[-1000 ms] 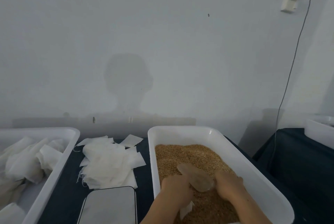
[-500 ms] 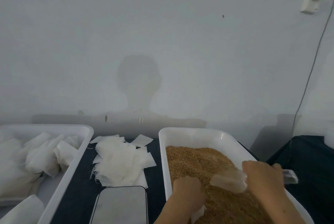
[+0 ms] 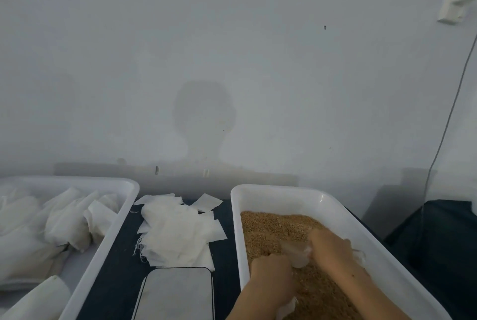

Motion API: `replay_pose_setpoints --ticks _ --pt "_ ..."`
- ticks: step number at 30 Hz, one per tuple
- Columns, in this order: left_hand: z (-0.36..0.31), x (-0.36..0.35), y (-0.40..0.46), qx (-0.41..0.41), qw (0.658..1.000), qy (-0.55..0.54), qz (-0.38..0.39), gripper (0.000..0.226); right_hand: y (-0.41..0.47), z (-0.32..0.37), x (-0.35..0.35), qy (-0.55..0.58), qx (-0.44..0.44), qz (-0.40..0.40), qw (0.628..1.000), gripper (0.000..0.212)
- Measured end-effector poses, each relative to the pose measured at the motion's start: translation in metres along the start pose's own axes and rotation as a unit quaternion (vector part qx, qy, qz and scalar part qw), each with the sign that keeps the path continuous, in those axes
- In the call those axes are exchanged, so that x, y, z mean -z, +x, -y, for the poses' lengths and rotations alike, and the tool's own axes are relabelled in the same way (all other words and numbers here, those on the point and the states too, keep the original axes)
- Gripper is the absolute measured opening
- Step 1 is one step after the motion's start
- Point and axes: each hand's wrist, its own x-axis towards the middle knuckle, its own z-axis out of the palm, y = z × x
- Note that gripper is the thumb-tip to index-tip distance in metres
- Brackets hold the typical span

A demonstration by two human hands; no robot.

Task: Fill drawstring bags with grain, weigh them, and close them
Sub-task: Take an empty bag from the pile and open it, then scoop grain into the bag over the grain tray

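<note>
A white tray at the right holds brown grain. Both hands are down in it. My right hand grips a clear plastic scoop whose mouth points left, low over the grain. My left hand holds a small white drawstring bag just under the scoop; only a bit of the cloth shows below the hand. A pile of flat empty white bags lies on the dark table between the trays.
A second white tray at the left holds several filled white bags. A flat grey scale sits at the front between the trays. A wall stands close behind, with a cable hanging at the right.
My right hand with the scoop has swung from the tray's right side back left and down to my left hand. The view has shifted slightly to the left.
</note>
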Motion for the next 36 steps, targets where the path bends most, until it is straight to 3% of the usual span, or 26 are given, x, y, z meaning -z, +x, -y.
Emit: replay_pose_setpoints --ticks 10,16,19,28,36 --pt "0.002 -0.003 0.007 -0.006 0.994 -0.079 -0.080 0.025 0.011 -0.009 -0.021 0.164 0.045 0.008 0.985 0.014" --pt "0.008 -0.008 0.013 -0.039 0.968 -0.131 -0.212 0.015 0.000 -0.041 0.021 0.182 0.021 -0.001 0.983 0.014" --pt "0.011 -0.007 0.019 -0.057 0.955 -0.129 -0.261 0.009 -0.014 -0.066 0.052 0.203 0.023 0.006 0.979 0.004" --pt "0.018 0.007 0.031 -0.162 0.969 -0.032 -0.184 0.018 -0.047 -0.102 0.080 0.223 0.054 0.028 0.973 0.002" --pt "0.016 0.006 0.018 -0.239 0.932 -0.027 -0.270 0.007 -0.049 -0.098 0.089 0.192 0.075 0.045 0.978 0.005"
